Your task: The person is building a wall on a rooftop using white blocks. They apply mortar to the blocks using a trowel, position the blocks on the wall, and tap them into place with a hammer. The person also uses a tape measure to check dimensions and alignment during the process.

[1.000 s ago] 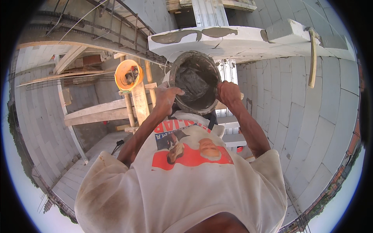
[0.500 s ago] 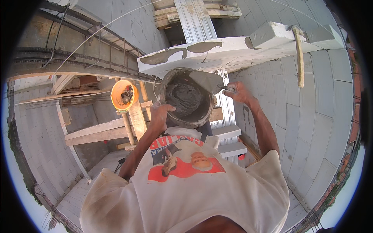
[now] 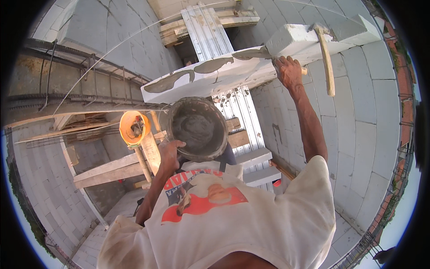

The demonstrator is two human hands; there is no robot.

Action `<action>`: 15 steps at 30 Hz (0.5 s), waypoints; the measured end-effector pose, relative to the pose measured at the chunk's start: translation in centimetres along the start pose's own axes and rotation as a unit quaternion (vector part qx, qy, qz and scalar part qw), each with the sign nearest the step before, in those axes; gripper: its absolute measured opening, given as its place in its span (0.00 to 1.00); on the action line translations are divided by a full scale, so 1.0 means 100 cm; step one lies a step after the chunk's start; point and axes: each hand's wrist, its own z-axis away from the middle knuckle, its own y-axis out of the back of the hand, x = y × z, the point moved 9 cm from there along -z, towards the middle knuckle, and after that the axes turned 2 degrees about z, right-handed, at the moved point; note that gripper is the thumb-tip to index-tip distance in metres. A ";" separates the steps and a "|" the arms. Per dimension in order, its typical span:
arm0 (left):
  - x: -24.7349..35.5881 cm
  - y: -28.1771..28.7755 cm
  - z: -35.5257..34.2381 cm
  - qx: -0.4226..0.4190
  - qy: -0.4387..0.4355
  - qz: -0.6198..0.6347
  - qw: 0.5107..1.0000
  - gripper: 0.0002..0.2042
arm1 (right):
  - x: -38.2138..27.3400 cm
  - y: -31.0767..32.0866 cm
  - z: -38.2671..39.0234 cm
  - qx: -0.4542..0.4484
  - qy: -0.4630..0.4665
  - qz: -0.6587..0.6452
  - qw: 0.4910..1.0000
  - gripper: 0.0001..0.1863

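Observation:
My left hand (image 3: 169,154) grips the rim of a dark round bucket (image 3: 226,130) in front of my chest. Wet grey mortar (image 3: 197,127) lies inside it. Up to the right, my right hand (image 3: 289,74) is closed round a trowel, whose pale handle end (image 3: 304,71) pokes out beside the fist; its blade is hidden. That hand is at the top of a white block wall (image 3: 210,80), close to a raised block (image 3: 291,38). Patches of mortar (image 3: 214,65) lie along the wall's top face. A wooden-handled hammer (image 3: 328,62) hangs over the blocks just right of my hand.
A yellow bucket (image 3: 134,127) with things inside stands on planks at left. Steel rebar (image 3: 67,98) runs along a beam on the far left. A string (image 3: 107,51) crosses above the wall. Ridged metal decking (image 3: 244,116) and loose blocks (image 3: 262,175) lie below.
My right hand has moved with the trowel from the bucket up to the wall top. The mortar beside the raised block now covers more. My left hand still holds the bucket, which appears slightly lower.

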 end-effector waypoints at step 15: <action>0.055 -0.037 0.052 -0.019 -0.051 -0.112 0.992 0.16 | -0.228 0.037 0.123 -0.290 0.053 -0.138 0.945 0.14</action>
